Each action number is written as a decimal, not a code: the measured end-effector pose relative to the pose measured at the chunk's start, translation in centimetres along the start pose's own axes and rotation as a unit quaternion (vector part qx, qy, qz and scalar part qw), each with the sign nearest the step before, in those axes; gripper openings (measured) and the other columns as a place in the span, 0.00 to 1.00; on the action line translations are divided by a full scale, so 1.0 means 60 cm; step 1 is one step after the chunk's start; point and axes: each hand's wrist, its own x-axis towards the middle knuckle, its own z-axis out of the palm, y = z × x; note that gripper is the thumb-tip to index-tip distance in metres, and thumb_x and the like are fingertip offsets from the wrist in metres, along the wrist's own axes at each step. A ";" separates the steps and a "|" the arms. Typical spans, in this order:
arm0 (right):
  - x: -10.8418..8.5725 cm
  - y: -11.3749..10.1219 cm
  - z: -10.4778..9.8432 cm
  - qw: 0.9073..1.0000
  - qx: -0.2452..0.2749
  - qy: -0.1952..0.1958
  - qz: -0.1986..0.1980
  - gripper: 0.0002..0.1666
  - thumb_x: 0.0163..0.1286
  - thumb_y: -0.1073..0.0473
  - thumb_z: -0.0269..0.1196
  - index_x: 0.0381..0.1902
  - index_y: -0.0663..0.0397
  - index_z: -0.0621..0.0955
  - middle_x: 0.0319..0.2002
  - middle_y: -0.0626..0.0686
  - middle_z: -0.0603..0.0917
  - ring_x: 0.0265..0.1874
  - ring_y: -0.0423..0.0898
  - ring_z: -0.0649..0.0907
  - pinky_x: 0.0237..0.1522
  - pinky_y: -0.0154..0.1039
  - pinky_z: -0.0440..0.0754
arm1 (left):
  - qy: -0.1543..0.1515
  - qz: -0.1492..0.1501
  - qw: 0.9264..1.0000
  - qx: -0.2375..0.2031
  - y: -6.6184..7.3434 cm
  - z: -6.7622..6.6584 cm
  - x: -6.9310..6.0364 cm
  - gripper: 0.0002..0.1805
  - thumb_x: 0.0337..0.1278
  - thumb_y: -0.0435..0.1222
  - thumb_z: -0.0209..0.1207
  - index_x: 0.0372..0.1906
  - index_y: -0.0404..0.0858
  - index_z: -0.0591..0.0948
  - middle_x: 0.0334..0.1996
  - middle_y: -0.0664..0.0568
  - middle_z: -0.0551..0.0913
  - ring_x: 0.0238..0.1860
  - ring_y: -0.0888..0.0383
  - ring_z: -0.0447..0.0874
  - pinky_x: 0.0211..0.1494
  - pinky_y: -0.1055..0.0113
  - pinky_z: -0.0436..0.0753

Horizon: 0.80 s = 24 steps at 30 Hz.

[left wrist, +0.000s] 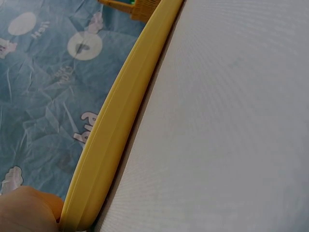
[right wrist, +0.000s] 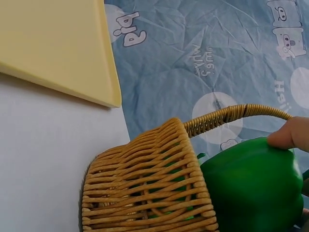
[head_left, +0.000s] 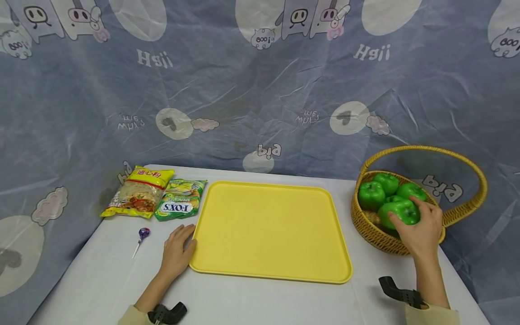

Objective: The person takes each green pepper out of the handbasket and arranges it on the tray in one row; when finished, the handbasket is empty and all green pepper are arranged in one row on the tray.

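My right hand (head_left: 423,231) reaches into the wicker basket (head_left: 375,234) and grips a green bell pepper (head_left: 400,211) between thumb and fingers. Seen from the right wrist, the pepper (right wrist: 251,186) is beside the basket's woven rim, with the thumb on its top; the other fingers are mostly out of sight. Several more green bell peppers (head_left: 371,196) lie in the basket. At the left edge of a yellow tray (head_left: 268,230), my left hand (head_left: 177,249) rests with fingers extended against the rim. Only part of that hand appears in the left wrist view, touching the tray's side (left wrist: 111,130).
Left of the tray lie a yellow noodle packet (head_left: 140,192), a green Fox's candy bag (head_left: 181,198) and a purple-wrapped lollipop (head_left: 144,233). The basket's tall handle (head_left: 422,149) arches above the peppers. A blue-grey printed cloth (head_left: 260,99) hangs behind the white table (head_left: 243,300).
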 end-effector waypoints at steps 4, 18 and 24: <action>0.002 -0.011 0.002 0.999 0.017 0.018 -0.023 0.43 0.57 0.59 0.67 0.71 0.54 0.67 0.67 0.66 0.62 0.63 0.65 0.64 0.60 0.67 0.58 | -0.001 -0.004 1.000 0.001 -0.004 0.000 0.001 0.23 0.62 0.31 0.57 0.62 0.29 0.75 0.64 0.37 0.75 0.70 0.36 0.61 0.66 0.36 0.58; 0.004 -0.092 0.063 0.994 0.096 -0.029 -0.037 0.41 0.58 0.58 0.70 0.70 0.48 0.70 0.67 0.58 0.71 0.61 0.57 0.71 0.58 0.55 0.68 | 0.002 -0.004 1.000 0.001 0.000 0.004 0.005 0.23 0.61 0.30 0.58 0.61 0.30 0.76 0.63 0.37 0.76 0.70 0.36 0.63 0.67 0.36 0.59; -0.009 -0.160 0.147 0.977 0.148 -0.122 -0.096 0.41 0.59 0.58 0.71 0.69 0.53 0.69 0.65 0.63 0.71 0.59 0.61 0.73 0.55 0.58 0.73 | 0.004 -0.008 1.000 0.002 -0.003 0.005 0.004 0.23 0.61 0.30 0.58 0.61 0.30 0.76 0.63 0.37 0.76 0.70 0.36 0.63 0.67 0.35 0.59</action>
